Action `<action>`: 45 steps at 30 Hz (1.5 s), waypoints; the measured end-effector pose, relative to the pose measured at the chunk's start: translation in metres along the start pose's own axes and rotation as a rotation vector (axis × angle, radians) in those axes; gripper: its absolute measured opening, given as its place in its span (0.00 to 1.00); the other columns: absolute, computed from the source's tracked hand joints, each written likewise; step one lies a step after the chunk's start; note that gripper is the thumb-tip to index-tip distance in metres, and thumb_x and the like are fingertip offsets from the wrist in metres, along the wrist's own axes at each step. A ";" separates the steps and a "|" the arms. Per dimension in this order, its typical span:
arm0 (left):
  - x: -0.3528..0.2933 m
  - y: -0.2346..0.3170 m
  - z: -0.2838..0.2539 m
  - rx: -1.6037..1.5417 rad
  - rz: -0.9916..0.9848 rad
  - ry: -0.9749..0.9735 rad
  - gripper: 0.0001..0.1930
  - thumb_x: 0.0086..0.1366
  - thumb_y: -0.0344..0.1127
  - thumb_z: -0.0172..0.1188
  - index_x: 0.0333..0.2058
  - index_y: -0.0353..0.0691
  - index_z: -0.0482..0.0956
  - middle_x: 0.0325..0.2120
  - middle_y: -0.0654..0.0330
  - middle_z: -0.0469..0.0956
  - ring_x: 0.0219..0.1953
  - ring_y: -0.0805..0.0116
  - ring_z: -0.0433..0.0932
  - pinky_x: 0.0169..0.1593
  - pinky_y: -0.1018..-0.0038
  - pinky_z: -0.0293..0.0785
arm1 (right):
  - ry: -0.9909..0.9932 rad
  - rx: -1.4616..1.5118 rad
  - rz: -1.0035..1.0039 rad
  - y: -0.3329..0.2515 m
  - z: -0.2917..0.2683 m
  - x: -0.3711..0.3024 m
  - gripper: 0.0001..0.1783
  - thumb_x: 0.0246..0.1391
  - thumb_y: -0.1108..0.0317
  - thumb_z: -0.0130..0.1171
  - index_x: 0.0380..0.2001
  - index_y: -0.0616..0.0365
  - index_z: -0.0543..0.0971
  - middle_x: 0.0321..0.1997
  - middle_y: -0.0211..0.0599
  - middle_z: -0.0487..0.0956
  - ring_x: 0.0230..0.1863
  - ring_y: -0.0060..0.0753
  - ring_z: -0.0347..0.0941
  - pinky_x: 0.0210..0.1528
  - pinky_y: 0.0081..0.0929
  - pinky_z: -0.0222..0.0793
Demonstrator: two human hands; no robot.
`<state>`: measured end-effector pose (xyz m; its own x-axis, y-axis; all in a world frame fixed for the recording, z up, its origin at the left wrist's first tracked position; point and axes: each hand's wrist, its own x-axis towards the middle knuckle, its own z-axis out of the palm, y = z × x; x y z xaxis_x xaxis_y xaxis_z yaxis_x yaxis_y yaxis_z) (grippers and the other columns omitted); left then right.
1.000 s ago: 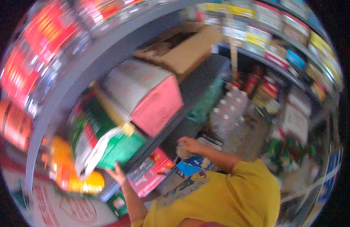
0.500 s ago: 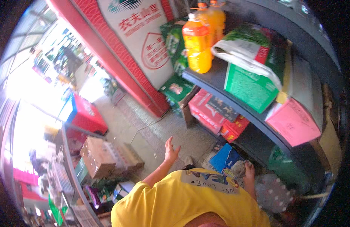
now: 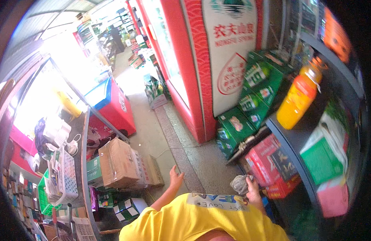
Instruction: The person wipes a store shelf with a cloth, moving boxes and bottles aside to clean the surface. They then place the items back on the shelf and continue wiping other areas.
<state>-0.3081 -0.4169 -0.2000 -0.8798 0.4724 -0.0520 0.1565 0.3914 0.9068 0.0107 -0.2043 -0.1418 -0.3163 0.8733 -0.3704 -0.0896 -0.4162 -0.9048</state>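
In my right hand (image 3: 253,189) is a crumpled grey cloth (image 3: 240,184), gripped between thumb and fingers, low beside the shelf on the right. My left hand (image 3: 176,177) is held out over the floor with nothing in it, its fingers apart and slightly bent. Close to my right hand are red cartons (image 3: 266,158) on the lower shelf level. On the upper shelf (image 3: 291,154) stands a bottle of orange drink (image 3: 297,98), with a green box (image 3: 324,160) and a pink box (image 3: 333,199) nearer to me.
A red drinks fridge (image 3: 193,72) stands ahead, with stacked green cartons (image 3: 243,124) beside it. Brown cardboard boxes (image 3: 119,164) are at left, near a counter holding a white plastic basket (image 3: 67,176). A red and blue chest (image 3: 113,106) stands farther along the aisle floor (image 3: 147,140).
My view has swung toward the right, showing more of the fridge and the aisle. The cloth has come up and away from the blue packet beside it, still in my right hand.
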 end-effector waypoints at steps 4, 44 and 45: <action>0.070 0.006 -0.064 -0.024 -0.088 0.101 0.34 0.47 0.28 0.59 0.54 0.38 0.54 0.52 0.48 0.54 0.49 0.57 0.63 0.48 0.70 0.67 | -0.099 -0.033 0.032 0.021 0.078 0.055 0.16 0.46 0.63 0.58 0.39 0.55 0.72 0.37 0.28 0.72 0.37 0.23 0.66 0.40 0.23 0.62; 0.711 -0.180 -0.413 -0.083 -0.156 0.539 0.32 0.50 0.29 0.59 0.54 0.41 0.57 0.51 0.50 0.56 0.46 0.59 0.66 0.48 0.71 0.66 | -0.803 0.057 0.341 0.107 1.076 0.453 0.10 0.51 0.65 0.52 0.37 0.55 0.71 0.34 0.30 0.73 0.36 0.25 0.70 0.39 0.27 0.68; 0.747 -0.167 -0.424 -0.078 -0.103 0.489 0.31 0.50 0.29 0.59 0.54 0.42 0.57 0.51 0.51 0.56 0.47 0.58 0.66 0.48 0.71 0.66 | -0.721 0.042 0.339 0.106 1.082 0.467 0.11 0.51 0.65 0.53 0.37 0.56 0.71 0.35 0.30 0.73 0.36 0.25 0.70 0.40 0.27 0.68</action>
<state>-1.1813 -0.4641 -0.2126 -0.9991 0.0023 0.0427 0.0408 0.3478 0.9367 -1.1687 -0.1143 -0.1840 -0.8642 0.3249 -0.3841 0.0901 -0.6512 -0.7535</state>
